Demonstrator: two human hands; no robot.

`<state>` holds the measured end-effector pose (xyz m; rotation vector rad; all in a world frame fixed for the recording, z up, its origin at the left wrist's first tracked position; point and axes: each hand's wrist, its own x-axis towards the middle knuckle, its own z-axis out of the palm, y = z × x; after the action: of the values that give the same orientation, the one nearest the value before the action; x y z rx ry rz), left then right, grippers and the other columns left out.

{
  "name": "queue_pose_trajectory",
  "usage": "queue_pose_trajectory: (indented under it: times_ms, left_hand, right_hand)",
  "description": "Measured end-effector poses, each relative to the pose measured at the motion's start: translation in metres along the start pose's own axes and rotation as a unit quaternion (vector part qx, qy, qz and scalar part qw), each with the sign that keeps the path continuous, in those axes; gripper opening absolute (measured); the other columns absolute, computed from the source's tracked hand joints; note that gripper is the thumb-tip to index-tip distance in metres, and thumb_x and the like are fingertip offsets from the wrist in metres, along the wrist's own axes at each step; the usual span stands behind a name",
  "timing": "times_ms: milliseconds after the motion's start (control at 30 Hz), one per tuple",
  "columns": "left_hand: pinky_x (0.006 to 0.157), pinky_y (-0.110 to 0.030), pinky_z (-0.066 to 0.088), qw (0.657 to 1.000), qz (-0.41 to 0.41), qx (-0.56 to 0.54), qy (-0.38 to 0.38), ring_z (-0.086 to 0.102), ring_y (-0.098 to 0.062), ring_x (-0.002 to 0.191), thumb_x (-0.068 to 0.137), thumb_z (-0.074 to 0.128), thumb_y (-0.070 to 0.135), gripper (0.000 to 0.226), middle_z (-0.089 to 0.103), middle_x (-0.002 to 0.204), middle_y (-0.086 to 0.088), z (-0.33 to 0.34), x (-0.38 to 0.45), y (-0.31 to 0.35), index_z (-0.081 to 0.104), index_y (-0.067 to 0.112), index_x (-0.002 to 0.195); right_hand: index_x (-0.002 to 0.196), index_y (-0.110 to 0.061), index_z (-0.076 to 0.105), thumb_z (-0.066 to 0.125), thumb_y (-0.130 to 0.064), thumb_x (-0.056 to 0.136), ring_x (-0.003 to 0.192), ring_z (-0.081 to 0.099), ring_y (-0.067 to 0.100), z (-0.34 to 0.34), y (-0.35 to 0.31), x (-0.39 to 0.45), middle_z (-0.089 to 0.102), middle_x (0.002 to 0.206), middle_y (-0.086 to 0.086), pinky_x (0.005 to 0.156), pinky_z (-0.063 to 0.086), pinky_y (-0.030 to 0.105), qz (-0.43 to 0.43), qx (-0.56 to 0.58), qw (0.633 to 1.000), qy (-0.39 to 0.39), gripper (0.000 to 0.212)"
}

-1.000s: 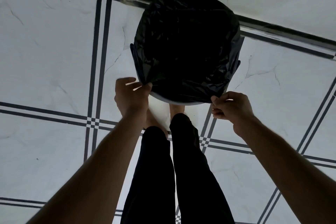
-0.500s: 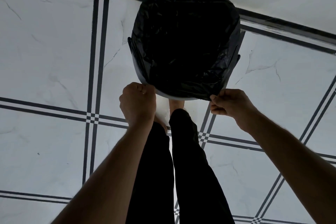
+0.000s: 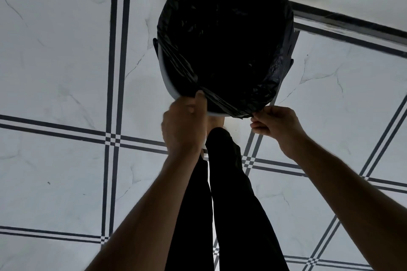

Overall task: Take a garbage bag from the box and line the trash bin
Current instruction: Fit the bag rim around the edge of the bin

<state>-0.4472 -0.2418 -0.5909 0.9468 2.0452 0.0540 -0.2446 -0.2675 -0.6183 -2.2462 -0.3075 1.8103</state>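
Note:
A black garbage bag (image 3: 224, 35) fills the mouth of a pale trash bin (image 3: 165, 77) that stands on the floor in front of my feet. The bag's edge is folded over most of the rim; a strip of bare rim shows at the near left. My left hand (image 3: 184, 126) grips the bag's edge at the near rim, thumb pressed on the plastic. My right hand (image 3: 275, 124) pinches the bag's edge at the near right of the rim. The box is not in view.
White tiled floor (image 3: 55, 61) with dark double lines lies all around the bin. My legs in black trousers (image 3: 222, 193) stand just behind the bin. A dark ledge (image 3: 352, 20) runs past the bin's far side.
My left hand slid right along the near rim, toward the right hand, still holding the bag. The bin now sits closer in view, and the right hand stays pinched on the edge.

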Motion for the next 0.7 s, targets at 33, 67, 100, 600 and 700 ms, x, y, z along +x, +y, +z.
queue_pose_trajectory:
  times_ms: [33,67,100,600,700]
  left_hand:
    - [0.083,-0.040,0.051,1.000,0.007,-0.017,-0.023,0.070,-0.012,0.072,0.089,0.036,0.068,0.054,0.074,0.074,0.013,0.004,-0.002,0.001,0.065,0.024,0.076]
    - [0.084,-0.046,0.053,0.998,0.008,-0.047,-0.042,0.072,-0.014,0.075,0.085,0.038,0.074,0.055,0.074,0.074,0.014,0.008,-0.004,0.004,0.064,0.026,0.079]
    - [0.080,-0.046,0.056,0.994,0.001,-0.093,-0.062,0.073,-0.014,0.075,0.084,0.044,0.075,0.052,0.074,0.074,0.013,0.011,-0.004,0.008,0.063,0.027,0.082]
    - [0.083,-0.025,0.036,0.910,-0.248,-0.250,0.220,0.056,-0.020,0.101,0.087,0.056,0.012,0.030,0.058,0.122,0.001,0.012,0.006,0.020,0.052,0.016,0.117]
    - [0.083,-0.022,0.037,0.921,-0.228,-0.235,0.209,0.053,-0.013,0.091,0.087,0.056,0.009,0.030,0.061,0.114,0.007,0.012,0.012,0.021,0.058,0.020,0.115]
  right_hand:
    - [0.086,0.000,0.069,0.070,-0.012,0.090,0.073,0.071,0.019,0.000,0.002,-0.001,0.072,0.080,0.012,0.070,0.062,0.029,0.004,0.017,1.000,-0.002,0.013]
    - [0.087,0.000,0.069,0.069,-0.012,0.091,0.072,0.071,0.018,0.000,0.003,-0.002,0.072,0.080,0.011,0.070,0.062,0.029,0.007,0.031,0.999,-0.004,0.012]
    - [0.088,0.000,0.069,0.068,-0.012,0.091,0.072,0.071,0.018,0.000,0.003,-0.003,0.072,0.079,0.010,0.070,0.062,0.028,0.009,0.037,0.999,-0.007,0.012]
    - [0.082,0.001,0.068,0.071,-0.010,0.089,0.060,0.071,0.012,0.006,0.001,-0.001,0.070,0.074,0.012,0.059,0.060,0.022,-0.029,-0.014,0.999,-0.014,0.013]
    - [0.080,-0.003,0.068,0.070,-0.008,0.089,0.066,0.071,0.018,0.008,-0.001,0.002,0.070,0.075,0.012,0.062,0.061,0.024,-0.037,0.001,0.999,0.005,0.011]
